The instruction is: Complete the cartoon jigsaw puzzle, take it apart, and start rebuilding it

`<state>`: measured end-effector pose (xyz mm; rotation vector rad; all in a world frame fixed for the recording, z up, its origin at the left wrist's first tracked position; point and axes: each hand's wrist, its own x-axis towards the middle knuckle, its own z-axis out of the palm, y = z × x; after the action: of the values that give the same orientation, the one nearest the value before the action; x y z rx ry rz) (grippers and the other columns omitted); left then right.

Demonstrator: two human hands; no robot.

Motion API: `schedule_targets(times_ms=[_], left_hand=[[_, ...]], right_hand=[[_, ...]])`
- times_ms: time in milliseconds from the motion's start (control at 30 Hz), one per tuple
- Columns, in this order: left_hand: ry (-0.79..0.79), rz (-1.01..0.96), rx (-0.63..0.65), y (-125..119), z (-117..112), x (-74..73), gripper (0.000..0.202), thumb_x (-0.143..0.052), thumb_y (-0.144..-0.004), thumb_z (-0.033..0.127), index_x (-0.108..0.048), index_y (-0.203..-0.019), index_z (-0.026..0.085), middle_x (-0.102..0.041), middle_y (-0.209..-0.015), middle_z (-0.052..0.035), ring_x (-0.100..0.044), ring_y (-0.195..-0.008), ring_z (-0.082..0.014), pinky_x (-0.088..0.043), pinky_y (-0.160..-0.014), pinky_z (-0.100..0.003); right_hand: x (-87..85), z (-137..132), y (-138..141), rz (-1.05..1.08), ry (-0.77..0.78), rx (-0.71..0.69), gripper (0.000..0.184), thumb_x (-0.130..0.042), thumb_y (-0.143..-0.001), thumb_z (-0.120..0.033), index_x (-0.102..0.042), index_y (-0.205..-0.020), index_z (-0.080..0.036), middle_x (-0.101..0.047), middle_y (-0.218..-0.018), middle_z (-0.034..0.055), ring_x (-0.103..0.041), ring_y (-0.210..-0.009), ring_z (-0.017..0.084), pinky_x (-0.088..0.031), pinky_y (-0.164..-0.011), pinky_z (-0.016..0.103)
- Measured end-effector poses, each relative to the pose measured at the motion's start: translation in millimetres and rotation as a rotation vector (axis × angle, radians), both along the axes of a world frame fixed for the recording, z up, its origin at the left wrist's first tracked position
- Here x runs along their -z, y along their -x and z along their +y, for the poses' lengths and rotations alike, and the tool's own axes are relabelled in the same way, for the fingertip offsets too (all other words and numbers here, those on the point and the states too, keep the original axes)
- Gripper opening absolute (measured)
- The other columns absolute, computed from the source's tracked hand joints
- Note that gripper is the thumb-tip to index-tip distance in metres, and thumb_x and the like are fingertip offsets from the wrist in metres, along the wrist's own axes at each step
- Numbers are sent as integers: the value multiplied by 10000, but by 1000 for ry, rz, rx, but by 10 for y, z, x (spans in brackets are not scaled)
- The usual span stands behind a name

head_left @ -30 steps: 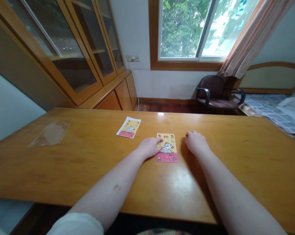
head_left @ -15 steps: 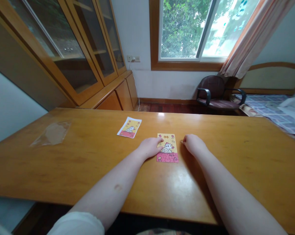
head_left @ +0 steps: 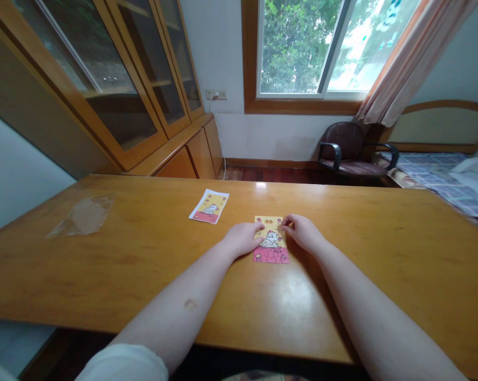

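- Head view: left hand [head_left: 242, 239], digits apart, over left edge of puzzle [head_left: 271, 255].
- Right hand [head_left: 303, 230] at its right edge; cannot tell if pinching.
- Sideways pressure could skew it.

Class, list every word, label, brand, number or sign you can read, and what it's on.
No text can be read.
Jigsaw: no legible lettering.
Picture card: any print is too small.
Teal marks on the window: too blurred.
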<state>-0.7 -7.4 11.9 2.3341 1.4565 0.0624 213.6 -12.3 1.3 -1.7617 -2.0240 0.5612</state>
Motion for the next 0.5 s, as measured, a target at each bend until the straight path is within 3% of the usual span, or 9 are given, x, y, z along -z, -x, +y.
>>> schedule_targets(times_ms=[167, 333, 500], left_hand=[[1, 1, 9, -8, -14, -29, 410, -533, -812, 420, -569, -1200, 291, -686, -1079, -49, -638, -988, -244, -480, -789, -299], [5, 8, 10, -6, -12, -40, 404, -536, -813, 425, -571, -1195, 296, -693, -1050, -45, -647, -961, -238, -479, -781, -296], [3, 6, 4, -3, -11, -32, 406, -538, -809, 431, -576, -1189, 296, -696, -1029, -47, -649, -948, -243, -480, -767, -297]], right_hand=[[126, 20, 156, 68, -17, -44, 89, -595, -807, -268, -658, -794, -205, -659, -753, 7, -590, -695, 141, -433, -664, 246], [206, 63, 115, 38, -184, -100, 170, -588, -829, -297, -701, -918, -206, -662, -946, 55, -605, -870, 167, -453, -795, 273], [161, 40, 36, -30, -217, -203, 313, -502, -889, -375, -753, -779, -225, -685, -1031, 57, -598, -917, 185, -435, -882, 323]])
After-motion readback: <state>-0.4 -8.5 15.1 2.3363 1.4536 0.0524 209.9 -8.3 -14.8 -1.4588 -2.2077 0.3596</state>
